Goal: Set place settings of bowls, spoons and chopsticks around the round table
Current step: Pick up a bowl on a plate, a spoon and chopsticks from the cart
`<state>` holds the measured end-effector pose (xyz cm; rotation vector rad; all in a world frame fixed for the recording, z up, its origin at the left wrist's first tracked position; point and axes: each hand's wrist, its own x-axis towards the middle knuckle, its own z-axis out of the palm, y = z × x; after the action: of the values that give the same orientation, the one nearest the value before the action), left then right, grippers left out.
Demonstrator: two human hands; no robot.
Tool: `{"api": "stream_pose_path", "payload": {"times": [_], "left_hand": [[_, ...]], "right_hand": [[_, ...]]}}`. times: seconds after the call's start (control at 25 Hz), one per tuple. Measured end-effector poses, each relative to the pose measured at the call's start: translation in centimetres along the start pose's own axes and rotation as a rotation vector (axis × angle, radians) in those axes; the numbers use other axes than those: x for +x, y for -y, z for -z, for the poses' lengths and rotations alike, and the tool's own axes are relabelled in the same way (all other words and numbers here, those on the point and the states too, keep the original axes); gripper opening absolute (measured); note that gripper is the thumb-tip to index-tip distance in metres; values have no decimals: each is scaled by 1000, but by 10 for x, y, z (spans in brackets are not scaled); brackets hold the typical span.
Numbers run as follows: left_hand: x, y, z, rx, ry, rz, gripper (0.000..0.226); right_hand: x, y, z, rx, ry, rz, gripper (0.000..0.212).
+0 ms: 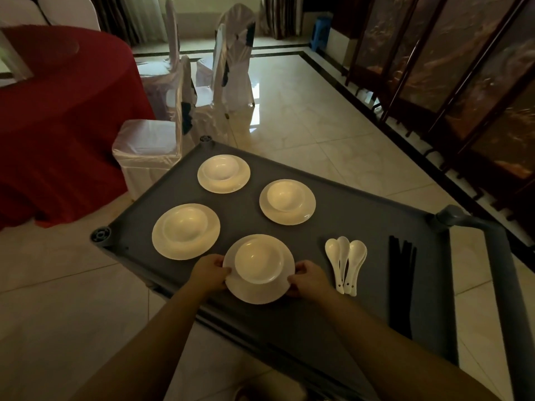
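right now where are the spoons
In the head view, the white spoons lie bunched on the grey cart, right of the plate both hands grip and left of the black chopsticks.

No words, numbers, labels or signs can be read here. The white bowls (258, 261), plates (252, 293) and spoons (344, 264) are plain. The grey cart (362, 227) has no writing on it. The red tablecloth (66, 111) is plain too.

Single head-worn wide-angle view looks forward and down, close over the grey cart (362, 227); far room dim, perhaps distorted.
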<state>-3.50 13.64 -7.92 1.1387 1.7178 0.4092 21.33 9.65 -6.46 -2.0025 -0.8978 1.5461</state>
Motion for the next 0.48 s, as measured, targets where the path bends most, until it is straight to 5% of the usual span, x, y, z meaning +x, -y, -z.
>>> {"api": "stream_pose_path", "payload": {"times": [0.48], "left_hand": [[-33,-28,-11,-669,348,37,35]], "right_hand": [[-21,13,58,140,-19,171,28]]}}
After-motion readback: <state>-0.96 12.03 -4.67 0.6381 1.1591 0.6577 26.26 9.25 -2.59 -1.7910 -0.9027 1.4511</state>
